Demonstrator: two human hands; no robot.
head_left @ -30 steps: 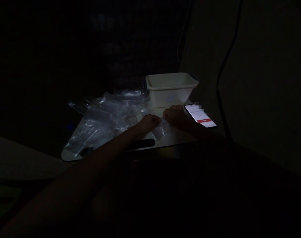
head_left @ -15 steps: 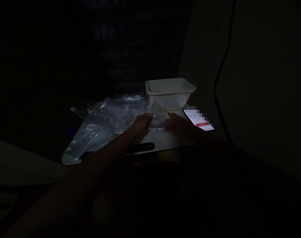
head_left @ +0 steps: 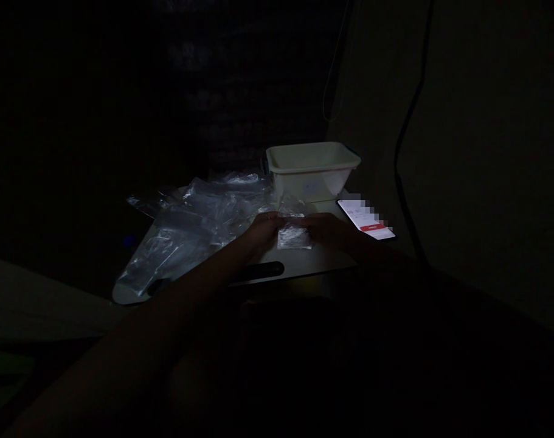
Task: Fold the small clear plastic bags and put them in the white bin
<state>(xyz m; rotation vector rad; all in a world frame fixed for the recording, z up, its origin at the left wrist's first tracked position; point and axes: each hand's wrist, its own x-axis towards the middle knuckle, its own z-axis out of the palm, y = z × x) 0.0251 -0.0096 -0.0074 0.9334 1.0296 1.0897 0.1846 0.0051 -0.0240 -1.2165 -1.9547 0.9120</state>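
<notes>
- The fingertips of the left hand (head_left: 264, 231) and the right hand (head_left: 325, 230) close from opposite sides on a small crumpled clear plastic bag (head_left: 294, 236). Each hand appears to pinch one side edge, but the dim light hides which fingers grip.
- The bag hangs between the two hands just above the table top. Its upper edge runs left to right from hand to hand, and its body droops below them, toward the person.
- Neither hand is nearer: the left has the left edge and the right has the right edge, with only the bag's width between them.
- Beneath lies a white rounded table top (head_left: 304, 258) with a dark oblong slot (head_left: 264, 269) near its front edge.
- Left of the left hand, a loose heap of larger clear plastic bags (head_left: 194, 228) spreads over the table, close to the wrist.
- Behind the hands stands a cream rectangular plastic tub (head_left: 313, 165), open at the top; its inside cannot be seen.
- Just right of the right hand, a lit smartphone (head_left: 366, 220) lies flat, screen up.
</notes>
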